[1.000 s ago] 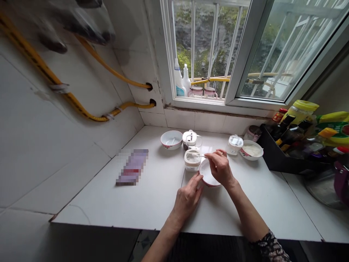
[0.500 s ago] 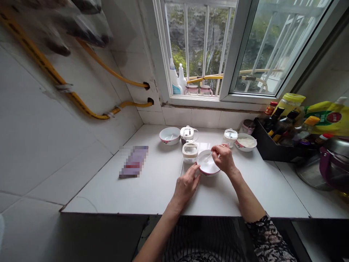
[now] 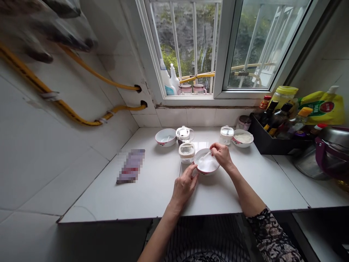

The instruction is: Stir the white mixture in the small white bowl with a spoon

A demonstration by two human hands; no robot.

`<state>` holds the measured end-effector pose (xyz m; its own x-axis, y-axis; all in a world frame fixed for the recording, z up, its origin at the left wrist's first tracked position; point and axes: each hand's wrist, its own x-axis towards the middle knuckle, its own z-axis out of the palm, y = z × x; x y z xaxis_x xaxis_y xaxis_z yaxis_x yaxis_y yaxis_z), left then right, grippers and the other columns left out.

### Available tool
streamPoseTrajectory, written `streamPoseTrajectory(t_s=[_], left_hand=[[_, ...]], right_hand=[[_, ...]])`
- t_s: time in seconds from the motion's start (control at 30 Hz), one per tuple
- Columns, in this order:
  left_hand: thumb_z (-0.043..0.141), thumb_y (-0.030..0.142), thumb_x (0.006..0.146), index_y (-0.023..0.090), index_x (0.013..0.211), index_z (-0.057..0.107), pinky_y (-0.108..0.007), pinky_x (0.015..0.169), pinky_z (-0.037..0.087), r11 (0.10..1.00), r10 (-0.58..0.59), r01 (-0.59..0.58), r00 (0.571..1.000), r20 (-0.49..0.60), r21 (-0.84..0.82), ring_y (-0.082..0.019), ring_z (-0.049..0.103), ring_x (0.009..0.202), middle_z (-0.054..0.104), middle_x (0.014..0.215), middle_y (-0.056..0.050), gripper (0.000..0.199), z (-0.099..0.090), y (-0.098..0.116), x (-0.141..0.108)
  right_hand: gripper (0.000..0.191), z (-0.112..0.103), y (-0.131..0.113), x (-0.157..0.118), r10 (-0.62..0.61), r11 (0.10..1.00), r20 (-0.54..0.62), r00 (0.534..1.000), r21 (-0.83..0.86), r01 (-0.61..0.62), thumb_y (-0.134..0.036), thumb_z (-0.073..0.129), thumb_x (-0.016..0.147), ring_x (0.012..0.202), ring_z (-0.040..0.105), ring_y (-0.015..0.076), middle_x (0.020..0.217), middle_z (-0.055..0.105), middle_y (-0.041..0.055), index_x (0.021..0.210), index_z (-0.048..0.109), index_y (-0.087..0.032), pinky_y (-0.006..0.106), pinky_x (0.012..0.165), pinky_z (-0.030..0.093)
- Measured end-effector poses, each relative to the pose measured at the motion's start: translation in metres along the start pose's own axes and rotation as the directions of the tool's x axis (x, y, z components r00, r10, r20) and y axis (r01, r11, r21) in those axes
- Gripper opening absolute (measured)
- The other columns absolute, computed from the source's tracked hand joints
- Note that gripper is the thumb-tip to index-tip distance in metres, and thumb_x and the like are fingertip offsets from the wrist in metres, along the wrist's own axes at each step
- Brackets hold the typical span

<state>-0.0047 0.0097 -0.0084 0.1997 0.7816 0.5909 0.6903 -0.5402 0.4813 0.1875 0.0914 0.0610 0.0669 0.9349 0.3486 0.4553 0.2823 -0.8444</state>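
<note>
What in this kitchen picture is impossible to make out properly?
- Flat item on the counter: blurred out, head view.
- Small spoon in the right hand: too small to see what it carries.
- Pot: cut off by the right edge.
- Dark things hanging top left: smeared.
- Left hand hides part of the bowl rim.

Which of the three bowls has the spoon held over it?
The middle bowl, nearest the counter's front edge. The right hand holds a small spoon over it and the left hand touches its rim. The far-left bowl and far-right bowl stand untouched.
</note>
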Motion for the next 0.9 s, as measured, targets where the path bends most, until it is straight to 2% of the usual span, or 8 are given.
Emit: streamPoseTrajectory(t_s=[0.27, 0.47, 0.63, 0.7, 0.77, 0.83, 0.9], left_hand=[[0.056, 0.012, 0.091, 0.023, 0.128, 0.054, -0.026, 0.072, 0.059, 1.000, -0.018, 0.018, 1.000, 0.012, -0.007, -0.016, 0.074, 0.078, 0.073, 0.114, -0.006, 0.038, -0.001, 0.002, 0.001], [0.056, 0.012, 0.090, 0.022, 0.125, 0.054, -0.026, 0.067, 0.059, 1.000, -0.004, 0.004, 1.000, -0.011, -0.018, -0.015, 0.072, 0.071, 0.070, 0.122, -0.008, 0.037, 0.002, 0.002, 0.003], [0.054, 0.013, 0.091, 0.023, 0.124, 0.054, -0.026, 0.066, 0.059, 1.000, -0.009, 0.008, 1.000, -0.011, -0.019, -0.013, 0.070, 0.064, 0.070, 0.122, -0.008, 0.035, 0.003, 0.001, 0.003], [0.054, 0.012, 0.091, 0.022, 0.125, 0.054, -0.025, 0.065, 0.059, 1.000, -0.002, 0.002, 1.000, -0.015, -0.020, -0.012, 0.070, 0.064, 0.071, 0.121, -0.008, 0.035, 0.003, 0.001, 0.003], [0.055, 0.012, 0.090, 0.023, 0.126, 0.054, -0.025, 0.066, 0.059, 1.000, 0.007, -0.007, 1.000, -0.020, -0.017, -0.013, 0.070, 0.066, 0.071, 0.120, -0.007, 0.037, 0.003, 0.001, 0.003], [0.055, 0.011, 0.089, 0.023, 0.127, 0.054, -0.025, 0.067, 0.059, 1.000, 0.011, -0.012, 1.000, -0.022, -0.011, -0.013, 0.071, 0.069, 0.071, 0.120, -0.007, 0.040, 0.003, 0.001, 0.003], [0.055, 0.010, 0.089, 0.023, 0.127, 0.054, -0.026, 0.068, 0.060, 1.000, 0.014, -0.014, 1.000, -0.022, -0.009, -0.014, 0.072, 0.072, 0.071, 0.121, -0.007, 0.041, 0.003, 0.001, 0.003]], right_hand=[[0.017, -0.001, 0.007, 0.008, 0.225, 0.921, 0.036, 0.974, 0.317, -0.225, -0.026, 0.048, 0.059, 0.045, 0.050, 0.0133, 0.043, 0.057, -0.0027, 0.057, 0.064, -0.020, 0.026, 0.053, 0.043], [0.014, -0.007, 0.005, 0.011, 0.251, 0.871, 0.072, 0.965, 0.419, -0.258, -0.025, 0.051, 0.056, 0.048, 0.053, 0.0138, 0.045, 0.060, -0.0007, 0.058, 0.064, -0.020, 0.027, 0.053, 0.045], [0.014, 0.003, -0.002, 0.013, 0.279, 0.828, 0.056, 0.959, 0.492, -0.270, -0.025, 0.056, 0.059, 0.050, 0.056, 0.0137, 0.053, 0.066, 0.0022, 0.066, 0.065, -0.018, 0.028, 0.055, 0.046], [0.015, 0.011, -0.006, 0.012, 0.241, 0.845, 0.033, 0.970, 0.485, -0.226, -0.026, 0.056, 0.065, 0.053, 0.059, 0.0149, 0.058, 0.069, 0.0036, 0.072, 0.065, -0.017, 0.029, 0.057, 0.048], [0.017, 0.018, -0.009, 0.009, 0.130, 0.897, -0.014, 0.991, 0.429, -0.111, -0.028, 0.055, 0.073, 0.059, 0.064, 0.0176, 0.064, 0.071, 0.0049, 0.080, 0.066, -0.017, 0.032, 0.062, 0.050], [0.018, 0.023, -0.012, 0.004, -0.073, 0.956, -0.067, 0.995, 0.281, 0.089, -0.029, 0.052, 0.083, 0.069, 0.068, 0.0202, 0.071, 0.074, 0.0060, 0.087, 0.066, -0.018, 0.035, 0.071, 0.052], [0.017, 0.026, -0.014, 0.000, -0.334, 0.940, -0.059, 0.941, 0.048, 0.336, -0.025, 0.050, 0.090, 0.075, 0.069, 0.0209, 0.077, 0.075, 0.0063, 0.090, 0.066, -0.019, 0.040, 0.083, 0.049]])
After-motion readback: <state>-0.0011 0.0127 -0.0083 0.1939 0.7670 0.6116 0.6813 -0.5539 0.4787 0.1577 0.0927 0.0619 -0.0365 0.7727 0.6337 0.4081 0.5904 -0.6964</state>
